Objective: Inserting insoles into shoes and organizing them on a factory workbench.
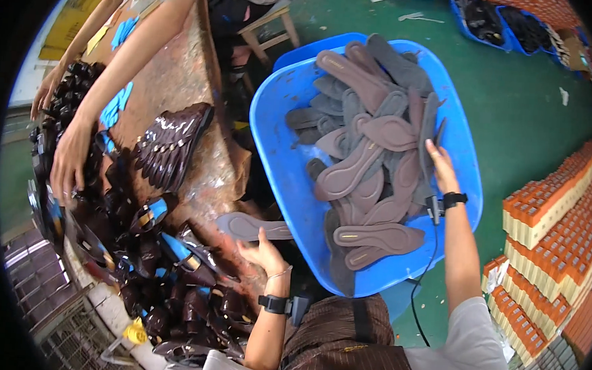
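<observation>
My left hand (266,256) is at the table edge, its thumb over the edge of a grey insole (246,227) and its other fingers partly under it. Inside the blue tub's right side, my right hand (443,168) grips a dark grey insole (428,125) that stands on edge. The blue tub (271,149) holds a loose heap of brown and grey insoles (361,165), some face up, some showing their grey undersides. Shiny dark brown shoe parts (193,307) crowd the table beside my left forearm.
Another person's arm (120,72) reaches over the table (202,64) at upper left. A fanned stack of brown shoe parts (173,143) lies there. Orange-topped stacked blocks (548,268) stand at right. A wooden stool (271,31) and blue bins (482,20) are farther back. A black cable hangs from my right wrist.
</observation>
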A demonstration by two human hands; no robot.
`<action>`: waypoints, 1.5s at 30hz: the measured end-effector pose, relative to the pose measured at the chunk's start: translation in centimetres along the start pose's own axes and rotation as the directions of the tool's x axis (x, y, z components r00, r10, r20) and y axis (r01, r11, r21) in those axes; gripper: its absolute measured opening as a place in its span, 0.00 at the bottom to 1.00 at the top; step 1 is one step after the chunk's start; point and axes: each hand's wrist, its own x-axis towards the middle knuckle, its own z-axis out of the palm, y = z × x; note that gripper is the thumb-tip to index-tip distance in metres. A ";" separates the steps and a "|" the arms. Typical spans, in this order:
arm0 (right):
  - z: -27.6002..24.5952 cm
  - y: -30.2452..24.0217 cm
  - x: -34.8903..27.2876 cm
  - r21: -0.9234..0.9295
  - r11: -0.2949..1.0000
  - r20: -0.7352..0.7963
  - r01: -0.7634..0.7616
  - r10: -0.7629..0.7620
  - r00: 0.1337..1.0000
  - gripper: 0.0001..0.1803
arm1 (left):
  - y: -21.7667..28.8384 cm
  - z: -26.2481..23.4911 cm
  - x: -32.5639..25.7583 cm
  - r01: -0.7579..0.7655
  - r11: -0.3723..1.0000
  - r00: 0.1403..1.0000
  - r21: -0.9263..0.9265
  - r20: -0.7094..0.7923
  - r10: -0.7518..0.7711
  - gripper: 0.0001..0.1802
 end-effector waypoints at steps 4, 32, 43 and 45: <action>-0.8 1.1 1.3 0.015 0.998 -0.007 -0.062 0.062 0.998 0.65 | -1.8 -1.5 2.0 0.934 0.266 0.246 -0.239 -0.108 -0.963 0.49; -1.3 1.4 -3.8 0.184 0.967 0.166 0.176 -0.207 0.964 0.56 | 4.4 26.5 -1.0 -0.146 0.946 0.459 0.289 0.867 -0.194 0.49; -6.0 -4.5 -15.3 0.108 0.866 -0.056 0.488 -0.485 0.873 0.52 | 14.7 19.0 -8.1 0.013 0.996 0.336 0.087 0.938 -0.086 0.37; -5.5 -6.3 -18.5 0.011 0.823 -0.114 0.568 -0.563 0.819 0.47 | 17.4 15.4 -8.3 -0.100 0.992 0.401 0.073 0.916 -0.027 0.47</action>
